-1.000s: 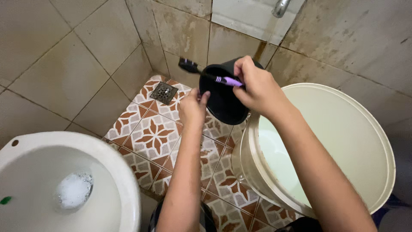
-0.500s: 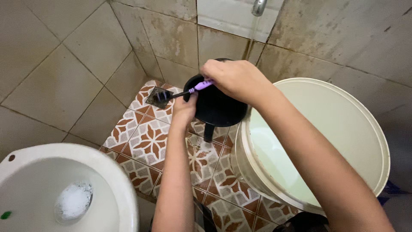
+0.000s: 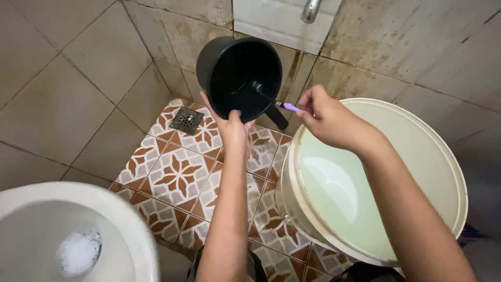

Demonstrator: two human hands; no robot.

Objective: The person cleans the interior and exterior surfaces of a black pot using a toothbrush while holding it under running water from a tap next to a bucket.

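So the left hand (image 3: 233,127) was wrapped around the lower rim of a black dipper (image 3: 240,78), thumb on the edge, holding it up in the upper middle of the frame with the open mouth tipped toward the person. Its handle hung down at the lower right, just past the rim.

The right hand (image 3: 326,116) was pinched shut on the purple end of a toothbrush (image 3: 271,98), right of center. The dark head end of the brush was poked inside the dipper, against the inner wall as far as I could tell.

Just under the right forearm sat a big cream bucket (image 3: 417,151) filling the right side of the frame, with water in it. A metal tap (image 3: 311,9) stuck out from the wall at the top edge, above and between the dipper and the bucket.

The floor (image 3: 177,175) under the arms was patterned red and white tile, with a small square drain (image 3: 185,120) just left of the left hand. A white toilet bowl (image 3: 120,219) took up the lower left corner, some foamy white stuff sitting in the bottom of it. The walls were plain beige tile, pretty stained near the tap.
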